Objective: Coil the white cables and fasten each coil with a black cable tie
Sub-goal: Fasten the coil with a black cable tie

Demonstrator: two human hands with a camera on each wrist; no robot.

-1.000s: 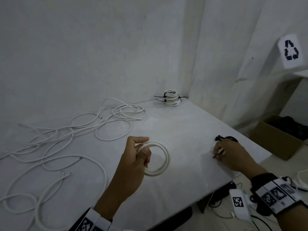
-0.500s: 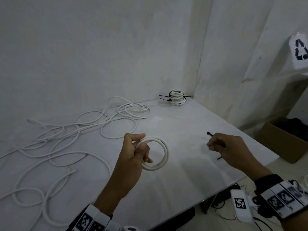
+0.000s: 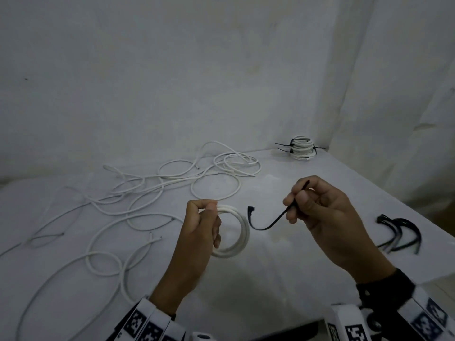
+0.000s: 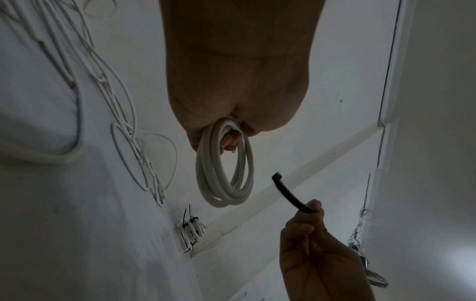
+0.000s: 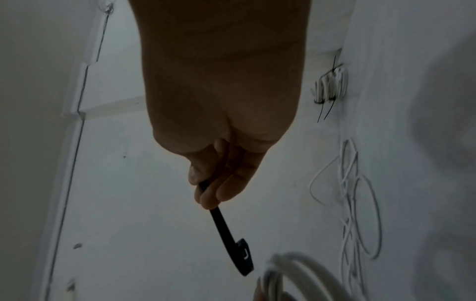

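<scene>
A flat white bench [image 3: 283, 279] stands in the corner of two pale walls. Long loose white cables [image 3: 138, 193] sprawl in tangled loops over its left half. A stack of white cable coils bound with black ties [image 3: 301, 151] sits in the far corner. A bundle of curved black cable ties [image 3: 398, 232] lies near the right edge.

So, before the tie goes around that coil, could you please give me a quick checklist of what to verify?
1. Left hand grips the white coil: ok.
2. Coil loops lie together, none slipping: ok.
3. Right hand pinches the black cable tie: ok.
4. Tie's head end free and pointing toward the coil: ok.
5. Tie already threaded through the coil: not ok.
6. Tie's toothed side facing inward: cannot tell.
</scene>
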